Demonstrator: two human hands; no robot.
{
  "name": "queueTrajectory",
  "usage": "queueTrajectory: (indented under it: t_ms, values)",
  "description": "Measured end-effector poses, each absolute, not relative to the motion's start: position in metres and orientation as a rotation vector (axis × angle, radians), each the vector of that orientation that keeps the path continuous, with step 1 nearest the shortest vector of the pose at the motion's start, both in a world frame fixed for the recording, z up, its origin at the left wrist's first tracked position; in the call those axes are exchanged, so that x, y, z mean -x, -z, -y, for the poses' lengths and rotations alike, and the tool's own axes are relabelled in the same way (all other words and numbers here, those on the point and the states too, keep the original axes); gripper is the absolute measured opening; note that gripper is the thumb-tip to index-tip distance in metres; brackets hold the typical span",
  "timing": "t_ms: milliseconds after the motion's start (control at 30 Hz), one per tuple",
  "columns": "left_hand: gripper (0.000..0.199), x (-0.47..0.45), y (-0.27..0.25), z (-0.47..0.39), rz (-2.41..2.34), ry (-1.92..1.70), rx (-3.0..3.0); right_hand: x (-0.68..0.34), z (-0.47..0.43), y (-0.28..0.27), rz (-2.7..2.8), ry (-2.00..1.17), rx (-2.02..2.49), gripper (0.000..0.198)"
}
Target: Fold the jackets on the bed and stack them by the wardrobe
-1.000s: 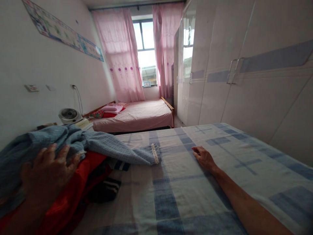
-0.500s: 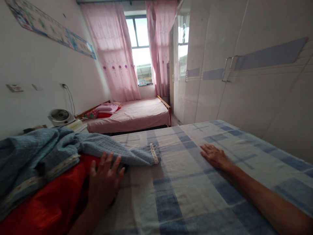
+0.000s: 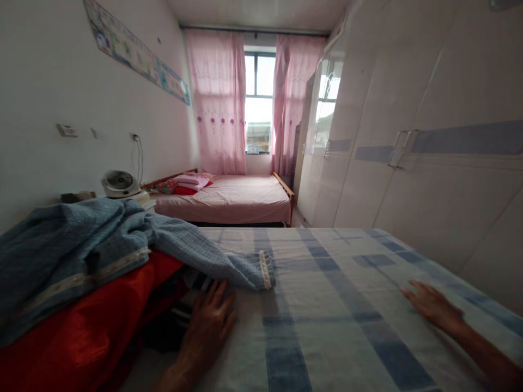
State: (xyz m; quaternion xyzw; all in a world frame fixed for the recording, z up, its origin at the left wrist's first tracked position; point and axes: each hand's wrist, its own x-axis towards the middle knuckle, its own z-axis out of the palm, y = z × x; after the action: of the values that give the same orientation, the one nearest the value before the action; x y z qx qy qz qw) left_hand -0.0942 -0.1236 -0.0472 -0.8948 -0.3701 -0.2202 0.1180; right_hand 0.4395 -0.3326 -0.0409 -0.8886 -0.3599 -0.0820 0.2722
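My left hand (image 3: 210,324) lies with its fingers spread at the edge of the clothes pile, just below the sleeve of a blue garment (image 3: 110,234) with pale trim. Beneath that garment is shiny red cloth (image 3: 93,321), and dark striped fabric (image 3: 188,305) shows beside my left fingers. Farther right, my right hand (image 3: 435,307) rests flat, fingers stretched out, on the blue-and-white checked bed sheet (image 3: 327,310). Neither hand holds anything that I can see.
A second bed (image 3: 241,198) with a pink sheet stands by the window, folded pink and red bedding (image 3: 190,182) on it. A small fan (image 3: 120,183) sits at the left wall. White wardrobes (image 3: 392,179) line the right side. Pink curtains (image 3: 216,103) hang at the back.
My right hand has moved right across the sheet. My left hand has shifted slightly right and down, beside the striped fabric. The view has tilted upward and levelled.
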Motion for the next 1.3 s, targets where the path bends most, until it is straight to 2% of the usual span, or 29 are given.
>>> queueTrajectory:
  t_ms: [167, 333, 433, 500, 700, 1000, 1100, 1300]
  values:
    - [0.034, 0.093, 0.046, 0.128, 1.136, 0.664, 2.618, -0.291, 0.230, 0.028, 1.440, -0.089, 2.118, 0.055]
    - [0.034, 0.092, 0.044, 0.130, 1.200, 0.686, 2.655, -0.150, 0.194, -0.005, 1.779, -0.240, 1.759, 0.056]
    - [0.034, 0.092, 0.042, 0.129, 1.214, 0.704, 2.696, -0.103, 0.179, -0.002, 1.910, -0.225, 1.694, 0.062]
    - [0.034, 0.092, 0.041, 0.130, 1.234, 0.711, 2.717, -0.086, 0.171, 0.012, 1.981, -0.154, 1.677, 0.063]
    - [0.031, 0.092, 0.040, 0.133, 1.287, 0.731, 2.764, -0.081, 0.166, 0.049, 2.145, 0.025, 1.676, 0.041]
    - [0.026, 0.093, 0.036, 0.137, 1.191, 0.864, 2.800, -0.089, 0.161, 0.056, 2.131, 0.198, 1.635, 0.043]
    - [0.032, 0.102, 0.005, 0.143, 1.061, 0.989, 2.696, -0.090, 0.161, 0.059, 2.114, 0.219, 1.623, 0.043]
    - [0.035, 0.174, -0.117, 0.125, 1.224, 1.080, 1.986, -0.091, 0.164, 0.056, 2.125, 0.197, 1.657, 0.042]
